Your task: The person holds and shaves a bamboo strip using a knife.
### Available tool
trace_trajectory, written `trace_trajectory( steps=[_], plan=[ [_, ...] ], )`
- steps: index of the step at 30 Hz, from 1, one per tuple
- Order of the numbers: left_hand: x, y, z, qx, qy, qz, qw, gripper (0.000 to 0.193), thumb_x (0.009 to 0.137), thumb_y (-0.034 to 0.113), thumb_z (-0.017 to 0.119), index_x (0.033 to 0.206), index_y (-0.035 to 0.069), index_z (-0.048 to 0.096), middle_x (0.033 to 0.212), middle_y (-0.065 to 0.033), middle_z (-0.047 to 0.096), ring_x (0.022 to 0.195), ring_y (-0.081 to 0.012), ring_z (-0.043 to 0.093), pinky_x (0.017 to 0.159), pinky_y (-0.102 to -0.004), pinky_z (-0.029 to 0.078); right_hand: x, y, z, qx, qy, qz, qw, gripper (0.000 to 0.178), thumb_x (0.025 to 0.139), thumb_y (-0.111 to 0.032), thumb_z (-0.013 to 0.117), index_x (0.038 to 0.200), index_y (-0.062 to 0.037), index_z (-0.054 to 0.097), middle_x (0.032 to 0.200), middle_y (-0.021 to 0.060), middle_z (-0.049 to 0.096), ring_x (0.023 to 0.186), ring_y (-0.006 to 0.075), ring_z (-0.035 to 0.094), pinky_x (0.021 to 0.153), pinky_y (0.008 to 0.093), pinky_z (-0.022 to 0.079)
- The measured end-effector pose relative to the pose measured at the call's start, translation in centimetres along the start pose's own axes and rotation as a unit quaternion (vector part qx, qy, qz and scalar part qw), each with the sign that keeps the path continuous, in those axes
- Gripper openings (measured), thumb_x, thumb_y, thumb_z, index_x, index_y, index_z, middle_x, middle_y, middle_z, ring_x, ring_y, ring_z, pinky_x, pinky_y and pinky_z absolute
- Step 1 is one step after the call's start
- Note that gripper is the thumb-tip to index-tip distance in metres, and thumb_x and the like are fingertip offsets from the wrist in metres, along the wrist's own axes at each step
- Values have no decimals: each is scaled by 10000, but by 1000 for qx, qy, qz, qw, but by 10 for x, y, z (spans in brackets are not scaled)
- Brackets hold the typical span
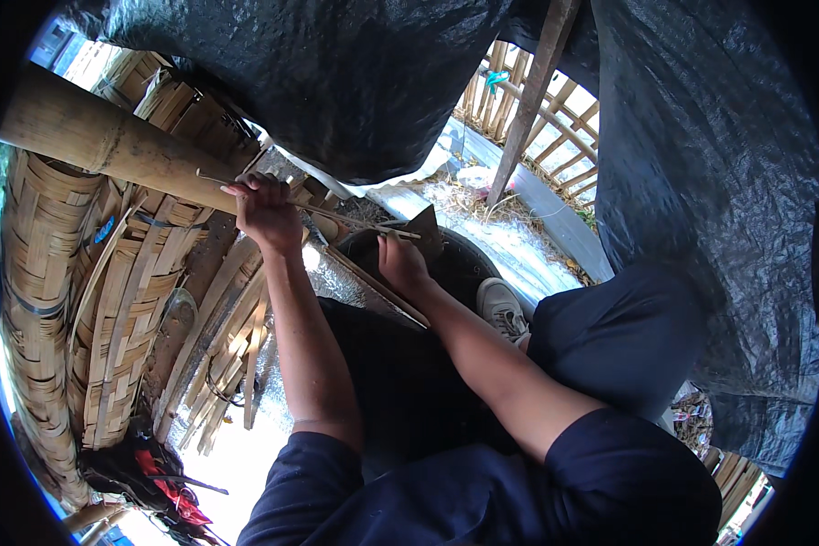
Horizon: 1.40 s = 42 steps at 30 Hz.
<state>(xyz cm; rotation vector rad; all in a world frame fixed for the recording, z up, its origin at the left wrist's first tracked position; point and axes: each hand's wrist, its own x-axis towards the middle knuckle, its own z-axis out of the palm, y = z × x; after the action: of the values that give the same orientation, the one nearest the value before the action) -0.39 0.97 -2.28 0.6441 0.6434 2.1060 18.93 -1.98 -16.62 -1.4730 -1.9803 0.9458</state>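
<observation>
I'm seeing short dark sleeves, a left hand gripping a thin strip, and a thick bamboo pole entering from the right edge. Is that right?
Not quite: in the head view, the thick bamboo pole enters from the left. The short dark sleeves and left hand gripping a thin strip are correct.

Woven panels [55, 246] stand left of the hands [271, 221], a tarpaulin [728, 200] right.

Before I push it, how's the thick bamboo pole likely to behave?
The bamboo pole is probably stiff, given its thickness. Its smooth surface may feel slippery. Being round, it could roll if loose; whether it's tied down isn't clear.
</observation>
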Motion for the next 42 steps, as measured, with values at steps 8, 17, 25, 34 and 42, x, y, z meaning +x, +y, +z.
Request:
trace_trajectory(
  steps=[8,17,25,34,42],
  plan=[
    [0,-8,7,3,15,24,1000,281,955,387,508,840,130,494,740,5,450,702,-142,451,616,-276,391,17,-64,-7,-85,-31,-56,994,335,966,-241,415,851,18,593,741,255,639,727,402,652,643,477,535],
    [-3,-9,13,-32,-82,-23,996,326,974,394,457,787,131,497,649,20,435,566,-97,354,529,-255,304,14,2,2,-27,100,-70,992,259,946,-151,443,806,37,554,679,260,598,658,403,626,580,474,499],
    [-11,-1,6,26,70,52,996,353,982,390,435,739,135,457,643,35,406,510,-85,270,478,-243,217,11,-80,-7,-66,-88,-52,993,283,942,-219,408,974,-3,588,866,237,651,846,364,659,760,452,533],
    [-4,-10,18,43,51,48,997,416,980,460,416,728,132,455,638,34,395,508,-82,271,476,-247,218,2,27,23,-125,-117,-22,985,306,943,-184,405,936,10,641,932,249,661,921,416,635,827,504,491],
    [-5,-5,3,-21,71,14,997,417,942,509,458,718,157,469,619,47,419,495,-81,266,461,-249,204,16,-4,0,42,36,-64,996,375,955,-225,426,764,51,595,701,285,603,692,436,619,621,518,495]
  ],
)
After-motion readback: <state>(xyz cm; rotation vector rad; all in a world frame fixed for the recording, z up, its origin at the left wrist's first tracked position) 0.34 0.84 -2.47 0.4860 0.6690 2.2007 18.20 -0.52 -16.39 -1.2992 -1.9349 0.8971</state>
